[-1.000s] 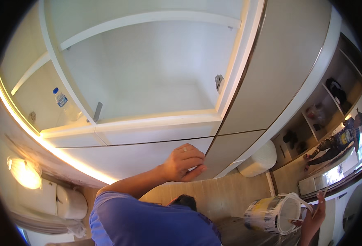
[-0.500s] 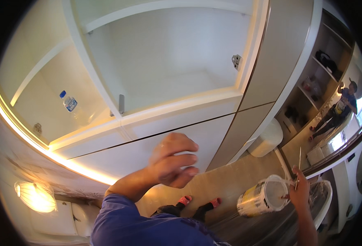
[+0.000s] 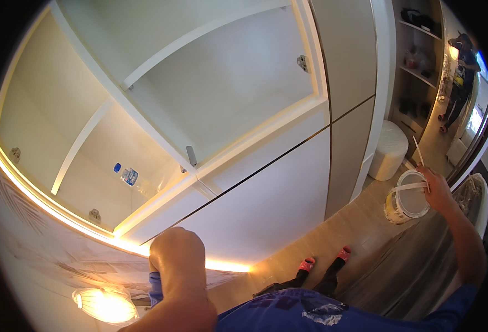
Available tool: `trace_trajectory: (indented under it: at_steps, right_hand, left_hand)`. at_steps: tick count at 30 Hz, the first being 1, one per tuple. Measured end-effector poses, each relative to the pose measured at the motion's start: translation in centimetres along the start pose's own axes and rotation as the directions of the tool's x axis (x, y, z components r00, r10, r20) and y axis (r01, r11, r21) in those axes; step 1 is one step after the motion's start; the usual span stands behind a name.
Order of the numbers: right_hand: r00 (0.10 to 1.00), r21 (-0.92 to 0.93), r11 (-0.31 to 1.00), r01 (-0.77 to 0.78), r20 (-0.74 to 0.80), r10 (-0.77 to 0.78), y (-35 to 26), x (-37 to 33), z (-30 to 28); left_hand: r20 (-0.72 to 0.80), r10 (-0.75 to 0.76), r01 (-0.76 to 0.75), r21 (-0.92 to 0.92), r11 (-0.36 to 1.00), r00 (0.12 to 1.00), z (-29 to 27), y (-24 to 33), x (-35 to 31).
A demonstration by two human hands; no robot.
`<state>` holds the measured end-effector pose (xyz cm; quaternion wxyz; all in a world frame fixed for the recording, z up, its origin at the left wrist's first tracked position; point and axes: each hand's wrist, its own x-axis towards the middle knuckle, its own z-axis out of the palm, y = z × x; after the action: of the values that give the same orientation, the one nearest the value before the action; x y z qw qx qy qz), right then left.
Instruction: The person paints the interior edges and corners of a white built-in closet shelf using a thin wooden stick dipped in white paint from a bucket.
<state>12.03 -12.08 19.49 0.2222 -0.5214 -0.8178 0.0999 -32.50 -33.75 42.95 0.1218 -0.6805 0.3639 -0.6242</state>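
Note:
At the right, my right hand [image 3: 437,188] is closed round the pale handle of a bucket [image 3: 394,207]. The bucket hangs tilted above the floor, with whitish smears on its rim and yellow on its side. A thin, pale, flat tool [image 3: 418,150] sticks up from the same hand; its kind cannot be made out edge-on. My left arm [image 3: 178,260] is sharply bent, its elbow in front of the cabinet and its forearm folded back toward the lower edge. The left hand itself is out of the picture.
A white open cabinet [image 3: 260,124] fills the upper part, a clear bottle with a blue cap [image 3: 129,176] lying inside. A glowing lamp [image 3: 107,304] is at lower left. A white rounded bin [image 3: 390,152] and dark plastic sheeting [image 3: 404,276] are at the right; a mirror [image 3: 457,94] shows a person.
My left hand, curled in front of the cabinet before, has gone up out of view as the arm folded. The view has swung; the bucket, still in my right hand, appears farther up and right.

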Motion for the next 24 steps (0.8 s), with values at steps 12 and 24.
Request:
trace_trajectory:
  at_steps: [12,24]
  right_hand:
    - [0.998,-0.037,0.998,0.048,0.043,-0.046,1.8,-0.2,1.3]
    - [0.991,0.072,0.995,0.063,0.111,-0.071,2.2,0.9,0.7]
  left_hand:
    - [0.328,0.004,-0.078,0.215,0.974,0.945,-3.9,3.1,1.3]
    - [0.501,0.086,-0.212,0.2,0.957,0.861,-6.3,2.2,0.8]
